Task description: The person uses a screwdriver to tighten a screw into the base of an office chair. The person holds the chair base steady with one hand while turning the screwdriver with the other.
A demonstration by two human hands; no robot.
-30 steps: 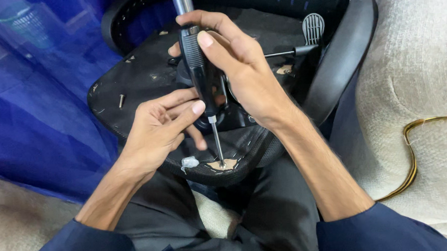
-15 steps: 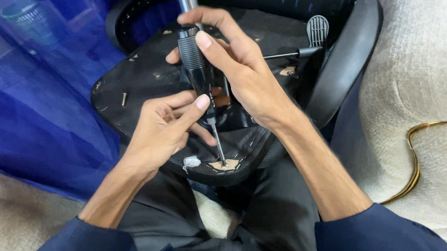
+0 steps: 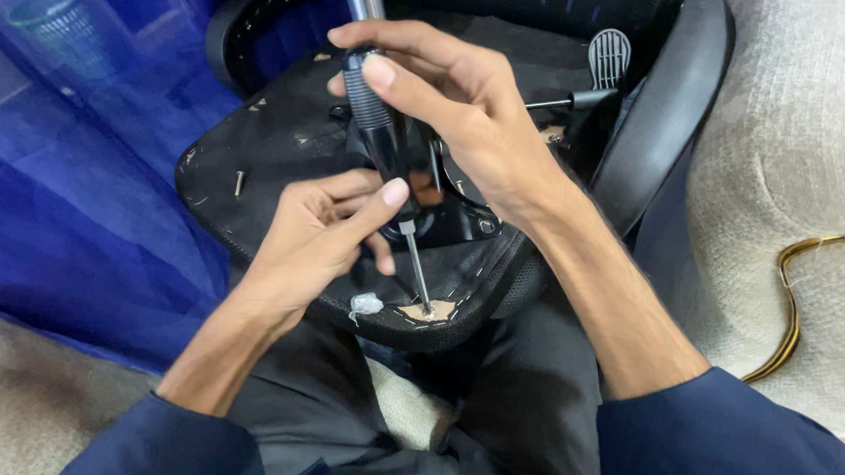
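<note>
Screwdriver (image 3: 396, 163) tip seated in the torn, tan patch at the near rim of the upturned chair seat (image 3: 279, 139) on the lap. Left hand (image 3: 324, 236) pinches the shaft; right hand (image 3: 456, 124) grips the handle. Little shift since a second ago: tip holds position. Lever (image 3: 608, 62) beyond.

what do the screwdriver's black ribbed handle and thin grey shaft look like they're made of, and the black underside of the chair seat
Black ribbed screwdriver handle: likely rubber or plastic, matte, moulded ridges. Thin grey shaft: probably steel, with a dull metallic glint. Black chair seat underside: seemingly stapled fabric over a board, with a pale wood-like patch bared at its torn edge. Right hand grips the handle; left hand steadies it.
</note>
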